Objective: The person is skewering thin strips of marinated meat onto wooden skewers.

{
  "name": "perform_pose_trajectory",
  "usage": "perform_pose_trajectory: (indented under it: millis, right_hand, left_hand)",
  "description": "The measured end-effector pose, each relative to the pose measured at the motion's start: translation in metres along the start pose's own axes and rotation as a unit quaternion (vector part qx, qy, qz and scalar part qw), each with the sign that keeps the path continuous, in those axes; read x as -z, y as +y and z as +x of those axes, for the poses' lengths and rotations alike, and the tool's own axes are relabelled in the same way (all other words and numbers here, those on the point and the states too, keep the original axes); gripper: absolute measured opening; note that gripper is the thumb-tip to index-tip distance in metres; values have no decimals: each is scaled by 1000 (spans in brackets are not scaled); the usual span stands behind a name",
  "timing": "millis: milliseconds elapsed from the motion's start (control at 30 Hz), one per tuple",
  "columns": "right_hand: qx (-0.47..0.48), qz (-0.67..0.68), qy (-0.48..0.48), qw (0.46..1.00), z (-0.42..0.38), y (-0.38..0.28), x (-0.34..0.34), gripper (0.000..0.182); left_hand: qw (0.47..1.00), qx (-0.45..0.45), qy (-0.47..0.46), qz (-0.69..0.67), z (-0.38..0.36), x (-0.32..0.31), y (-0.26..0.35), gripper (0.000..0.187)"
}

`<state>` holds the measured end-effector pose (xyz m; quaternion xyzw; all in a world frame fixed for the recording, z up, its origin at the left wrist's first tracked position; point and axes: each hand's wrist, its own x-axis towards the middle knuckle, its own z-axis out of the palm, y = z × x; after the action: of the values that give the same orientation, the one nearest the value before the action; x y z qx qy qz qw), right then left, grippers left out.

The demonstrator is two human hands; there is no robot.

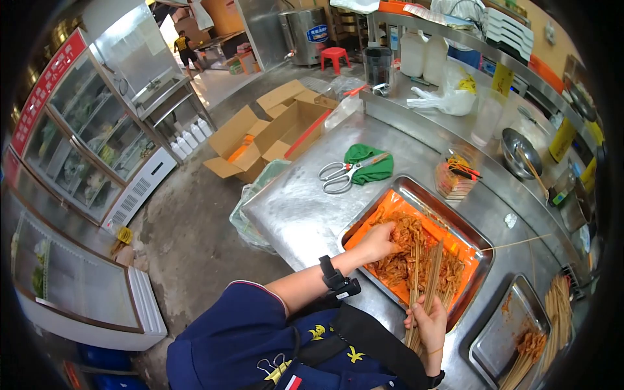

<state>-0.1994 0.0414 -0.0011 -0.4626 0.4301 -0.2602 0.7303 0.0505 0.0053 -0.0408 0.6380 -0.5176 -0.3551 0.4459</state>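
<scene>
A steel tray (482, 268) lined with orange plastic holds sauced meat pieces (406, 224), some of them in the grasp of my left hand (379, 242), its fingertips pressed into the pile. Wrapped round a bundle of thin wooden skewers (433, 273), my right hand (429, 323) is at the tray's near edge. The skewers' upper ends lie over the meat. Whether meat is threaded on them is hard to tell. To the right, a smaller tray (494, 338) carries a few skewers with meat at their tips.
Scissors (344, 177) lie beside a green cloth (368, 164) behind the tray. A clear container (457, 177) of skewers stands behind right. More bare skewers (558, 318) lie far right. Cardboard boxes (276, 133) stand on the floor. A person (185, 49) is in the background.
</scene>
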Motion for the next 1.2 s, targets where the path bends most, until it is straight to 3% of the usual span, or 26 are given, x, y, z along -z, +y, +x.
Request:
perform_pose_trajectory:
  millis: [267,367,467,500,633,667,700,867,933,1033,1200]
  right_hand:
    - [2,-5,-1,1000,-1,0,0,11]
    - [5,1,-5,1000,0,0,0,11]
    - [11,-3,-10,1000,0,0,0,11]
    - [8,-6,-8,1000,0,-1,0,11]
    - [10,1,-18,1000,1,-3,-1,11]
    - [7,7,-18,1000,-1,0,1,11]
    - [3,10,-16,1000,-4,0,1,11]
    - [-4,4,-20,1000,0,-1,2,12]
    - [-4,4,-19,1000,-1,-1,2,12]
    - [2,-4,-24,1000,1,0,3,12]
    - [2,-6,-33,999,2,0,2,11]
  left_hand:
    - [998,46,-11,-46,-3,-1,13,25]
    - [1000,-15,22,5,3,-7,-9,20]
    - [999,37,10,-8,5,-7,-11,20]
    - [995,88,-19,-53,5,-5,-7,23]
    - [967,64,-56,-241,9,-15,-12,26]
    - [978,117,-47,-168,4,-10,4,26]
    - [971,149,-61,-178,0,-6,20,25]
    - [948,112,-32,-297,4,-15,8,19]
    - [926,145,-60,-343,1,-8,16,19]
    - [916,129,2,-380,2,-11,22,20]
    - [895,124,5,-428,3,-11,20,21]
